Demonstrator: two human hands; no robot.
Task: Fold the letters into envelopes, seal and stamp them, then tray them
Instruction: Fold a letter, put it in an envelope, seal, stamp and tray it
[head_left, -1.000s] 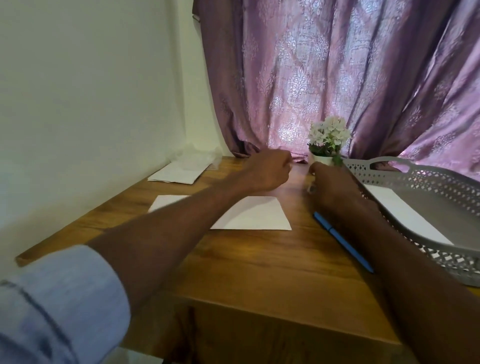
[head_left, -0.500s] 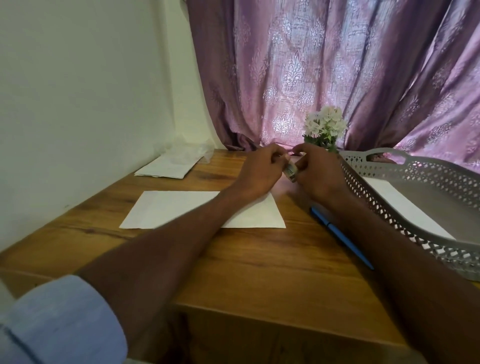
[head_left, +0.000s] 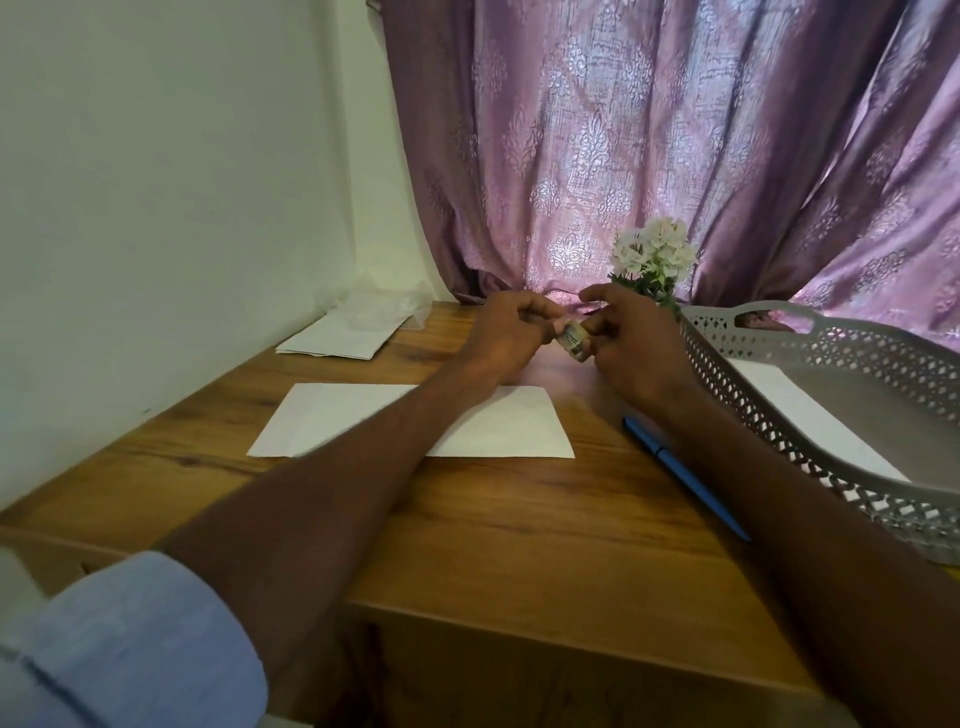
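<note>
A white envelope (head_left: 332, 423) lies flat on the wooden desk (head_left: 519, 530), partly under my left forearm. Beyond it both hands meet above the desk. My right hand (head_left: 631, 348) grips a small glue stick (head_left: 573, 340) by its body. My left hand (head_left: 511, 335) pinches the stick's end, which its fingers hide. A grey perforated tray (head_left: 831, 358) stands at the right with a white envelope (head_left: 800, 415) lying inside.
A blue pen (head_left: 685, 480) lies between the envelope and the tray. A stack of white papers with clear plastic (head_left: 345, 332) sits at the back left by the wall. A small pot of white flowers (head_left: 654, 260) stands before the purple curtain.
My hands came together over the desk and now both hold the glue stick. The view shifted, so more of the envelope shows.
</note>
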